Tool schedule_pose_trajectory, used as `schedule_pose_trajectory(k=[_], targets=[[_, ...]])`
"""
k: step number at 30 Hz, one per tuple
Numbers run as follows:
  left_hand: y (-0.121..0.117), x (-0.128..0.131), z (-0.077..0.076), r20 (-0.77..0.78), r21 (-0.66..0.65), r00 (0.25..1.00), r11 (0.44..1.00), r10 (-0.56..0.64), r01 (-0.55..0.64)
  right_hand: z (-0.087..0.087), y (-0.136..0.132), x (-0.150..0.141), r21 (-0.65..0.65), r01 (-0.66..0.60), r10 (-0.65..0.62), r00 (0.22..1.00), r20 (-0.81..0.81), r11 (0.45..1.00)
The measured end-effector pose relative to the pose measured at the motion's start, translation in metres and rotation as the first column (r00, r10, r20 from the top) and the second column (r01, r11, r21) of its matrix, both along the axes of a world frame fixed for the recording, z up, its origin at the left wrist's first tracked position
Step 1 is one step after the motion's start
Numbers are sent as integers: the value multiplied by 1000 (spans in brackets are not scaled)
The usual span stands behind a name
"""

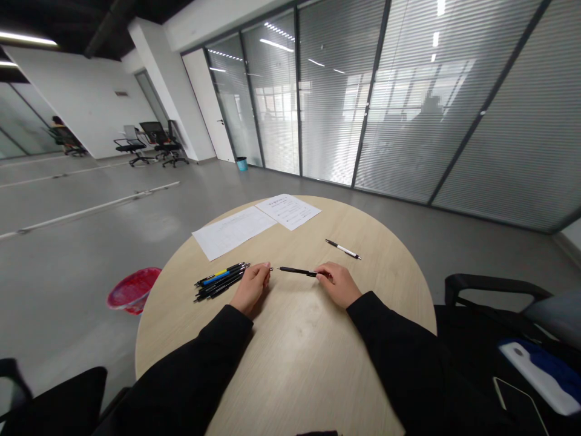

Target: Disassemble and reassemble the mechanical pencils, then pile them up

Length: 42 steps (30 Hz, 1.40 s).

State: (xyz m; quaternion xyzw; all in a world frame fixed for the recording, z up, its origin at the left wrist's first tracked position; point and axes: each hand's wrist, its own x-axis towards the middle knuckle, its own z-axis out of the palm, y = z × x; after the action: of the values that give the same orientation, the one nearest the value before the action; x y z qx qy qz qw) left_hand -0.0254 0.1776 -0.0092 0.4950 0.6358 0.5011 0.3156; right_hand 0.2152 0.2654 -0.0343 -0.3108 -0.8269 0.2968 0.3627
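Pinching a black pen point(296, 271) in the right hand's grip point(338, 284), left hand's grip point(251, 289) unclear beside bundled pens point(221, 281)

The left forearm point(190, 363) and right forearm point(394, 345), both in black sleeves, reach forward and inward. The bare left hand point(252, 287) curls its fingers point(263, 269) inward, while the right hand point(339, 286), well apart, angles its fingertips point(320, 272) toward it.

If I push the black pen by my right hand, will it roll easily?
Probably yes: the black pen looks slim and round, so a light push may roll it. It seems stiff and light, and the smooth table top may give little grip.
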Motion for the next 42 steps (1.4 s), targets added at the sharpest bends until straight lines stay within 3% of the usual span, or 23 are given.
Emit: schedule_pose_trajectory(k=[30,42], targets=[[-3,5,3,-56,-56,993,993,-102,99,1,-2,-2,34,-51,50,999,14,998],[-3,2,1,-83,-15,987,991,-137,136,3,-2,-2,32,-47,47,999,-1,998]])
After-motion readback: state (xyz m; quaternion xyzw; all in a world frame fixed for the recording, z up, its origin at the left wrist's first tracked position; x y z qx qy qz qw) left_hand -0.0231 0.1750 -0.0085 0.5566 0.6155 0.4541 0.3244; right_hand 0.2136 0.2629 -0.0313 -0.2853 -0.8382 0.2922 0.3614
